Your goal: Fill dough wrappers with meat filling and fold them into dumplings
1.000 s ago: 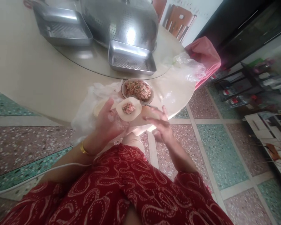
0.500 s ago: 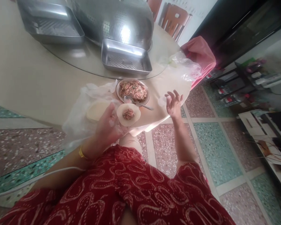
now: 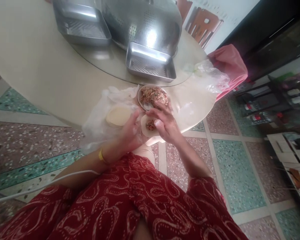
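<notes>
Close above the table's front edge, my left hand (image 3: pixel 132 134) holds a round, pale dumpling wrapper (image 3: pixel 145 129). A small lump of minced filling (image 3: pixel 150 125) sits in the middle of the wrapper, which lies unfolded. My right hand (image 3: pixel 167 124) is at the wrapper's right side, fingers stretched out and apart, thumb beside the filling. Whether it touches the wrapper is unclear. Behind the hands stands a dark-rimmed bowl (image 3: pixel 138 96) heaped with minced filling (image 3: pixel 153 94). The spoon (image 3: pixel 148 106) in it is mostly covered by my right hand. Left of it, a stack of wrappers (image 3: pixel 118 116) rests on plastic.
A crumpled plastic bag (image 3: pixel 96 116) lies under the wrapper stack. Two metal trays (image 3: pixel 151 68) (image 3: pixel 87 35) and a big perforated metal colander (image 3: pixel 145 23) stand on the glass turntable. Farther right are a clear plastic bag (image 3: pixel 212 76) and a pink-covered chair (image 3: pixel 230 63).
My right hand has moved left from the table's right side to the wrapper, now partly covering it and the spoon. My left hand still holds the wrapper. The view has shifted left.
</notes>
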Motion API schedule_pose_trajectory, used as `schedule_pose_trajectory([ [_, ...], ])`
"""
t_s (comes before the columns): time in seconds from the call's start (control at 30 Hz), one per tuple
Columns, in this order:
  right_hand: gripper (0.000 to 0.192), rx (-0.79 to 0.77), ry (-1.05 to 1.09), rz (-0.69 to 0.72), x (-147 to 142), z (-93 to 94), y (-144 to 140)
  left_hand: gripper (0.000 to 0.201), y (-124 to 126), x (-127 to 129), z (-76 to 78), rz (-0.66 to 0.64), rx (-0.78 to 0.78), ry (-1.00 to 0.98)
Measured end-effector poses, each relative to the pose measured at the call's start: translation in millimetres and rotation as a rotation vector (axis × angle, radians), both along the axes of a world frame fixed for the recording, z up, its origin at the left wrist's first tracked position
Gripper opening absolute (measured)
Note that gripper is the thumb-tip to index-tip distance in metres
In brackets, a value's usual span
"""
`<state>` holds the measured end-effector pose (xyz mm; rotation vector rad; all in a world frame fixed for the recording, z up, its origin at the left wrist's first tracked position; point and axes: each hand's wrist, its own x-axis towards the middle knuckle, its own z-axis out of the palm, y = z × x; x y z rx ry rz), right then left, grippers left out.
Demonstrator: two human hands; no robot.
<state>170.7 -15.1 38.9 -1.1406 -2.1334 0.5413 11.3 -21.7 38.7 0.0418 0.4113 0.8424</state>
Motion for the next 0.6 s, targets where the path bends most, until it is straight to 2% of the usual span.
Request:
schedule_pose_trajectory([
  [0.13, 0.061, 0.117, -0.118, 0.073, -9.0, -6.5, 1.8, 0.054, 1.5, -5.6, -6.8, -0.011, -0.012, -0.024],
  [0.23, 0.061, 0.238, -0.165, 0.115, -14.6, -9.8, -0.9, 0.063, 2.4, -10.0, -13.6, -0.033, 0.028, -0.07],
  [0.33, 0.056, 0.373, -0.18, 0.09, -18.1, -12.9, -2.9, 0.066, 3.3, -13.5, -17.2, -0.059, 0.072, -0.098],
  [0.47, 0.053, 0.474, -0.236, 0.046, -24.1, -21.2, -7.3, 0.063, 7.4, -18.7, -18.0, -0.051, 0.029, -0.126],
  [0.6, 0.052, 0.566, -0.249, 0.067, -29.7, -29.9, -19.6, 0.069, 12.4, -25.2, -13.5, 0.006, 0.063, -0.132],
])
